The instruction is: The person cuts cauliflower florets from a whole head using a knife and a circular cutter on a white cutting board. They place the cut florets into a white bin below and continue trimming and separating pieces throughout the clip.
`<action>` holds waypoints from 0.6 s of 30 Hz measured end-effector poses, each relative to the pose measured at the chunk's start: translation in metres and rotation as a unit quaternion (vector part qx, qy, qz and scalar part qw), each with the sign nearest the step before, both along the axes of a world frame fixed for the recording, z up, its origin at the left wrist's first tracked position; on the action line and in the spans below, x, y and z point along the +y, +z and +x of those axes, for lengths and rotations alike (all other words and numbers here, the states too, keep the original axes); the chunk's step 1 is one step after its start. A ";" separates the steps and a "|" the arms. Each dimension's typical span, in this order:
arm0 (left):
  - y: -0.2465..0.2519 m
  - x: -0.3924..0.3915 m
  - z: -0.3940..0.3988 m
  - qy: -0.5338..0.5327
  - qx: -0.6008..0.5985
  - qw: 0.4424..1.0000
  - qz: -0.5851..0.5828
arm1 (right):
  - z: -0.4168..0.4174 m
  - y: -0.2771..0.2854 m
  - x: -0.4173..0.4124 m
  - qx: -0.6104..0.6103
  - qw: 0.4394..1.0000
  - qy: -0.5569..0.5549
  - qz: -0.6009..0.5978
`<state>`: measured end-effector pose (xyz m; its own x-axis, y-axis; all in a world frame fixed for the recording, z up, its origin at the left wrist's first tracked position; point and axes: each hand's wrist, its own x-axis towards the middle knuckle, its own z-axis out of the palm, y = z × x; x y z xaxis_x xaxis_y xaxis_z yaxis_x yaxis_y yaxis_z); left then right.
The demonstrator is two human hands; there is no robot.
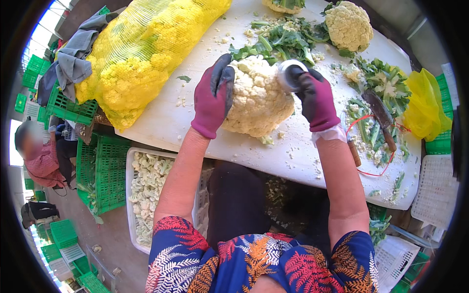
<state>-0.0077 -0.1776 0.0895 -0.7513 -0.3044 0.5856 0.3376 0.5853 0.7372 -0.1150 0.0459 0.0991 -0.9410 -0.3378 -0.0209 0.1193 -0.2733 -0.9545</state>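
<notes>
A large cauliflower head [258,99] sits on the white tabletop in front of me, its pale curds facing up. My left hand [214,95], in a maroon and black coated glove, grips it from the left side. In the matching glove, my right hand [317,97] holds a round, shiny metallic tool [292,75] against the upper right of the head. The tool is slightly blurred, and the fingers cover part of it, so its exact kind is unclear. Green trimmed leaves [289,40] lie just behind the head.
A yellow mesh sack of cauliflowers [146,55] lies at the left. Another cauliflower [349,25] stands at the back right. A cleaver [379,113] and a wooden-handled knife [353,150] rest among scraps. Below left is a white crate of florets [150,190]; a person [40,154] sits beyond.
</notes>
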 end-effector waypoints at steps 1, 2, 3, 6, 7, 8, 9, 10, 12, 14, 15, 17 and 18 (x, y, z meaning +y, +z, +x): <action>0.000 -0.001 0.000 0.015 -0.005 1.000 -0.016 | 0.002 -0.001 0.010 -0.095 0.993 -0.015 -0.074; -0.001 -0.002 0.001 0.030 -0.011 0.999 -0.032 | 0.000 -0.009 0.023 -0.108 0.993 0.004 -0.056; -0.005 -0.004 0.002 0.030 -0.006 0.999 -0.020 | 0.005 -0.007 0.027 -0.124 0.992 -0.014 0.006; -0.010 -0.009 0.008 0.035 -0.011 0.999 0.013 | 0.006 -0.021 0.030 0.029 0.999 -0.013 0.010; -0.010 -0.007 0.009 0.033 -0.005 0.999 0.008 | 0.012 -0.007 0.020 0.074 0.997 -0.007 0.005; -0.010 -0.007 0.009 0.031 0.000 1.000 0.000 | 0.017 0.006 0.008 0.097 0.995 0.001 0.023; -0.008 -0.005 0.009 0.030 0.005 1.000 -0.009 | 0.026 0.020 -0.013 0.050 0.998 -0.008 -0.032; -0.005 -0.001 0.007 0.040 0.009 0.998 -0.037 | 0.022 0.017 -0.020 0.084 0.996 -0.007 0.031; -0.005 0.002 0.005 0.045 0.008 0.998 -0.045 | 0.001 -0.001 -0.016 0.046 0.994 0.040 0.095; -0.002 0.005 0.004 0.060 0.007 0.997 -0.057 | -0.008 -0.011 -0.005 -0.028 0.999 -0.021 0.011; -0.001 0.007 0.003 0.066 0.006 0.996 -0.064 | -0.013 -0.017 0.005 -0.093 0.993 -0.057 -0.034; -0.008 0.003 0.006 0.078 -0.004 0.996 -0.046 | -0.013 -0.032 0.027 -0.146 0.983 -0.075 -0.085; -0.014 -0.003 0.004 0.068 0.013 0.997 -0.022 | -0.007 -0.024 0.030 -0.116 0.988 -0.064 -0.076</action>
<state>-0.0036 -0.1811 0.0758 -0.6897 -0.3754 0.6192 0.2718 0.6584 0.7019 -0.1220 0.0762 0.0747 -0.9521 -0.2330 -0.1981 0.2847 -0.4387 -0.8524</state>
